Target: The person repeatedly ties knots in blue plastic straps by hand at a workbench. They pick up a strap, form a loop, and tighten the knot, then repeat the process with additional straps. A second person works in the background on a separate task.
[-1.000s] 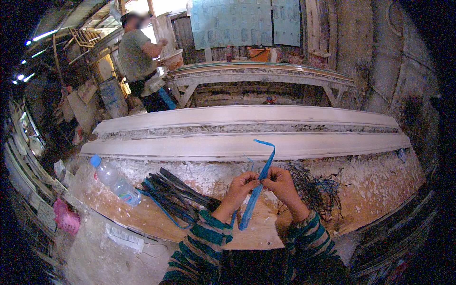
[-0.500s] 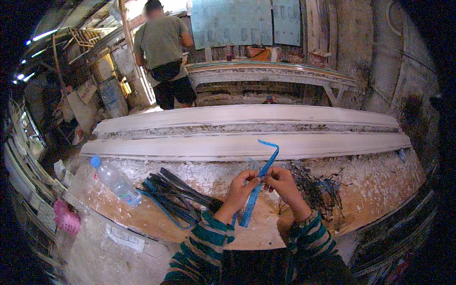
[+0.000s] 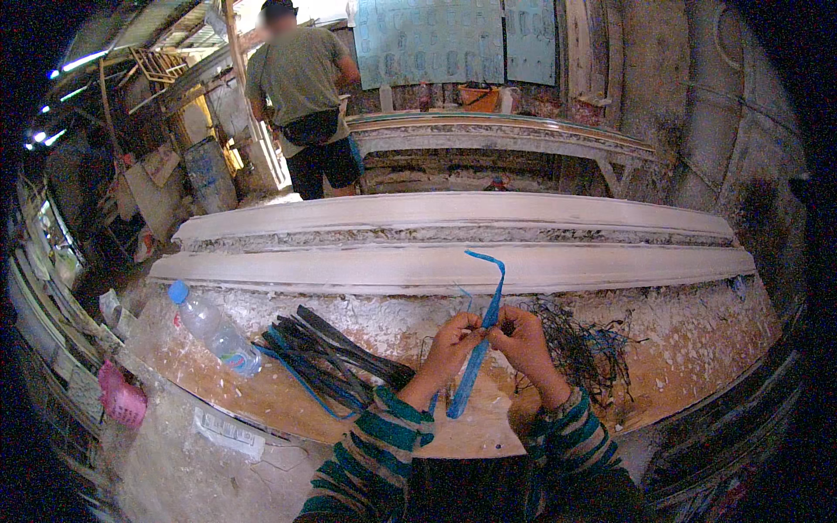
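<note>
A blue plastic strip (image 3: pixel 472 375) runs between my hands, its flat wide end hanging toward me. Its thin upper part rises past my fingers and bends left at the tip. My left hand (image 3: pixel 447 350) is closed in a pinch on the strip's middle. Right beside it, the fingertips of my right hand (image 3: pixel 527 350) are also pinched on the strip. Left of my left wrist lies a bundle of black strips (image 3: pixel 336 349) with some blue ones among them. Close to my right hand sits a tangle of thin black and blue strands (image 3: pixel 593 353).
A water bottle (image 3: pixel 214 327) with a blue cap lies on the worn wooden table (image 3: pixel 218 397) at left. Two long white moulding pieces (image 3: pixel 453 266) stretch across beyond my hands. Past them, a person (image 3: pixel 301 87) stands by a long bench (image 3: pixel 488 131). A pink container (image 3: pixel 122 397) is at lower left.
Both hands have shifted slightly right with the blue strip. The strip now looks narrower just above my fingers, and its bent tip has moved a little left. The bundle and tangle stay put.
</note>
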Tool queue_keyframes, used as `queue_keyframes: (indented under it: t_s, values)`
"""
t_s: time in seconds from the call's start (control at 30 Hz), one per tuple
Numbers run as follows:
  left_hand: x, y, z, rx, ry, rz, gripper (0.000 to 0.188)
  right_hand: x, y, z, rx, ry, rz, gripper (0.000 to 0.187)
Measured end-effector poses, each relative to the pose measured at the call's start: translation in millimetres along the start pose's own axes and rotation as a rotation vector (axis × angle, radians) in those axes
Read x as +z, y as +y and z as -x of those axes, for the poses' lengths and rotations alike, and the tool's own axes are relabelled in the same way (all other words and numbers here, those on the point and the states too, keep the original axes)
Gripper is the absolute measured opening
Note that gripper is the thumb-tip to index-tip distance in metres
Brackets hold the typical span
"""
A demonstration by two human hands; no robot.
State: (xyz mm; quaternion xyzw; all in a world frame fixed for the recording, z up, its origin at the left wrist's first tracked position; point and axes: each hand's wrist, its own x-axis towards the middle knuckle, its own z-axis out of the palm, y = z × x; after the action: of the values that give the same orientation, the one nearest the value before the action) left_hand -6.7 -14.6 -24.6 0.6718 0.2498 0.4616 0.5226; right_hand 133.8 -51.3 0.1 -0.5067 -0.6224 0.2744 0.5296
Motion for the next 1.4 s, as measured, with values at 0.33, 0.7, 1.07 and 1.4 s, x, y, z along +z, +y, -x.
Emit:
queue_keyframes:
  t_s: [0.33, 0.7, 1.07, 1.4]
  values:
    - [4, 10, 3, -0.068, -0.044, 0.109, 0.011, -8, 1, -5, -0.129, 0.087, 0.241, 0.006]
    - [-3, 10, 0, -0.205, 0.002, 0.416, 0.01, -10, -12, -4, 0.239, -0.171, -0.26, 0.01]
    - [-13, 19, 1, -0.221, 0.009, 0.193, 0.014, -6, 8, -5, -0.028, -0.015, 0.342, 0.01]
    - [-83, 46, 1, 0.182, 0.104, 1.174, 0.015, -20, 20, -9, 0.148, -0.21, 0.503, 0.023]
